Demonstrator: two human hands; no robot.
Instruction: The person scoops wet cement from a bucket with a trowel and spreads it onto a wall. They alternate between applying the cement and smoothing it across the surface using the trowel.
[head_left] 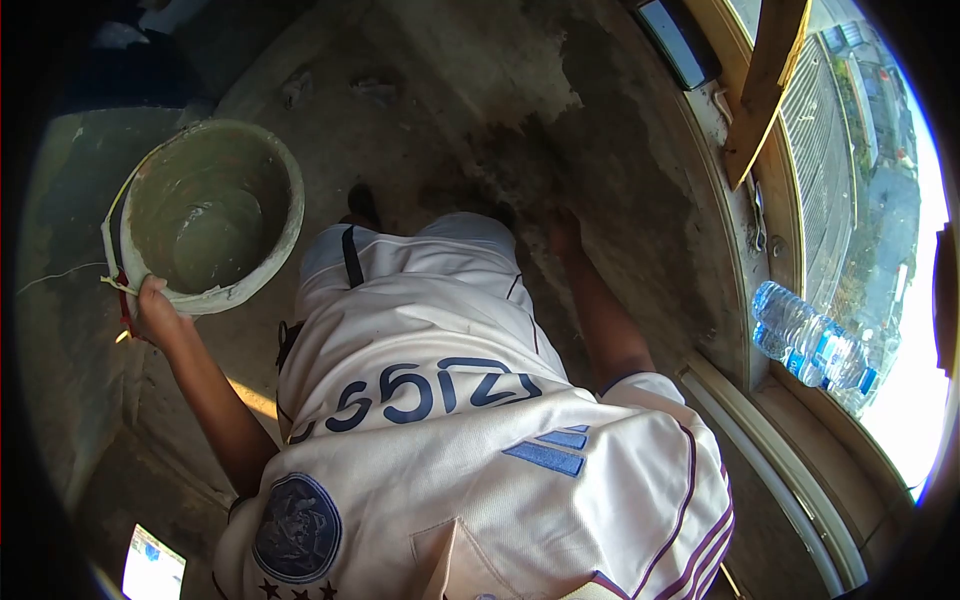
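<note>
A round bucket (205, 215) with a pale, crusted rim is at the upper left, with a little murky liquid or residue inside. My left hand (162, 308) grips its near rim, the fingers wrapped round the edge beside a red and yellow tie. My right hand (563, 232) hangs low to the right of my legs, over the dark, stained floor. Shadow hides its fingers, and whether it holds anything does not show.
Plastic bottles with blue labels (815, 345) are by the window opening on the right. A wooden piece (768, 95) slants across the frame above them. A dark flat device (672, 42) is at the top right. Long pale rails (765, 475) run at the lower right.
</note>
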